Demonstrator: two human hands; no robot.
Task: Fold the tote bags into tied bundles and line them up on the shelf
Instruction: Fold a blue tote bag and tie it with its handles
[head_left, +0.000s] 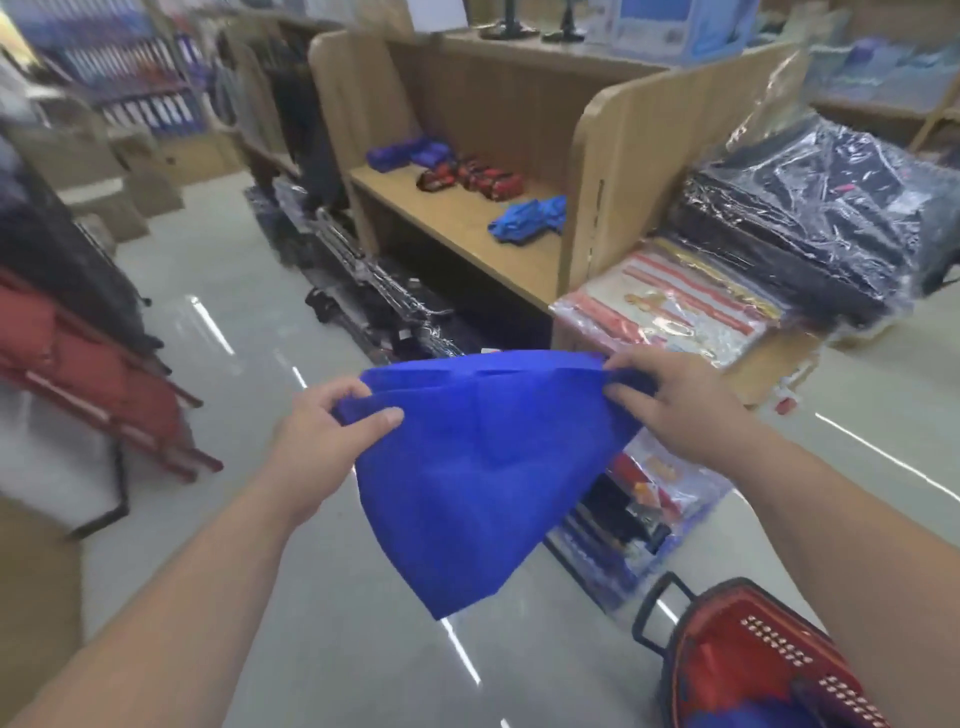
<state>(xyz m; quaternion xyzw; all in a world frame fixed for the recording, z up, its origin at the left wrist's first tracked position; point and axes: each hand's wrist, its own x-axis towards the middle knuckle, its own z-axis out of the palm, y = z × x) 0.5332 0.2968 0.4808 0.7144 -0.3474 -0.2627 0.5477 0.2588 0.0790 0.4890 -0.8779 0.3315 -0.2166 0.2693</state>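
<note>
At the far left a slanted rack (78, 358) carries red and dark goods, too blurred to name. The left hand (332, 436) pinches the left top corner of the blue tote bag (483, 467), thumb on the near face, fingers curled behind the cloth and mostly hidden. The bag hangs in the air over the floor (322, 597), near the person and well short of the shelf (441, 223), its top edge pulled taut, probably to square it up before a first fold. Its handles cannot be made out.

Far beyond it, purple-blue bundles (405, 156) and then red bundles (480, 179) sit in a row along the back of the shelf, so the line seems to be filling rightward. A looser blue bundle (524, 221) lies apart, nearer the front edge. Whether any are knotted is too small to tell.

The right hand (670, 405) grips the opposite top corner, fingers bunching the cloth, which keeps the two hands well apart and the bag spread.

Near right, a red basket (763, 644) is cut off by the frame. Red and blue cloth shows inside, perhaps more bags. Plastic-wrapped packs (810, 223) are stacked beside the shelf, their contents obscured by glare
</note>
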